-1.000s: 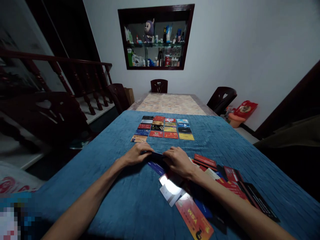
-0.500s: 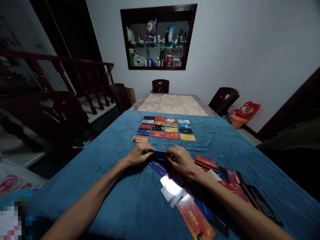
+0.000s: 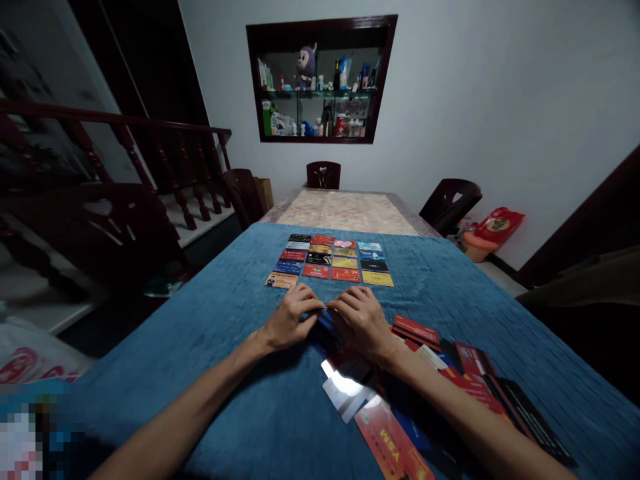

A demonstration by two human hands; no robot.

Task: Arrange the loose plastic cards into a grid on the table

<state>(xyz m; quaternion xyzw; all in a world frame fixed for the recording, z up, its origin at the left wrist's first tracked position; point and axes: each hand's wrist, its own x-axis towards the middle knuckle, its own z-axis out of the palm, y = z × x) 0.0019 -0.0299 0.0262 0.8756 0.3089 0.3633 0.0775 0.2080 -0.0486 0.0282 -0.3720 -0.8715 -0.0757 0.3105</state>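
My left hand (image 3: 291, 319) and my right hand (image 3: 359, 320) meet over the blue cloth (image 3: 235, 313), both gripping a dark blue card (image 3: 326, 320) between their fingertips. Just beyond them lies a neat grid of cards (image 3: 330, 261) in several rows. Under and to the right of my right forearm spreads a loose pile of cards (image 3: 425, 363), among them a red card (image 3: 413, 327), a shiny white card (image 3: 345, 390) and an orange-red card (image 3: 387, 443).
Beyond the blue cloth the bare patterned tabletop (image 3: 345, 210) shows. Dark chairs stand at the far end (image 3: 323, 175), at the right (image 3: 451, 200) and at the left (image 3: 107, 227). A stair railing (image 3: 150, 153) runs on the left. A wall niche (image 3: 320, 80) holds bottles and a plush toy.
Both hands have drawn closer together around the dark blue card, which now tilts up between the fingers instead of lying flat and stretched between them.
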